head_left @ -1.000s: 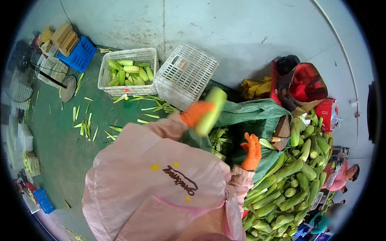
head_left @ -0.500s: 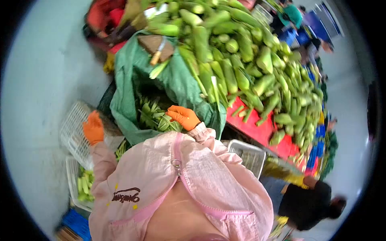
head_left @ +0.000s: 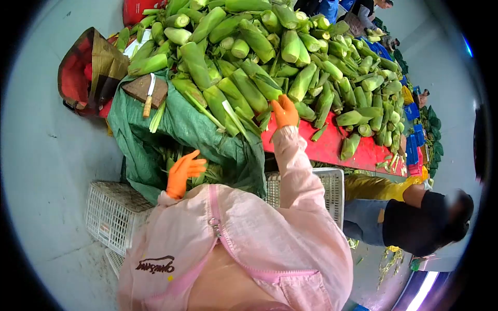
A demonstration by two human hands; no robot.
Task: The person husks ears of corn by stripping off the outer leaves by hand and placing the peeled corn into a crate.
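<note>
My right hand point(head_left: 285, 112), in an orange glove, reaches to the front edge of a heap of green corn cobs in their husks point(head_left: 249, 90). Its fingers are spread at the end of one cob, with nothing seen gripped; contact is unclear. In a matching orange glove, my left hand point(head_left: 184, 172) is open and empty above the mouth of a green sack point(head_left: 207, 140), with loose green husks inside. A knife point(head_left: 149, 96) with a wooden handle lies on a brown block point(head_left: 136, 89) at the sack's back left edge.
Beneath the cobs is a red surface point(head_left: 332, 147). White crates stand at the left point(head_left: 111, 217) and under my right arm point(head_left: 334, 189). A red-lined bag point(head_left: 91, 72) is behind the sack. A person in dark clothing point(head_left: 415, 223) is at the right; others work farther back.
The view has swung from the crates toward the heap. The pale green cob has left my left hand, which has moved over the sack. My right hand has moved from the sack to the heap.
</note>
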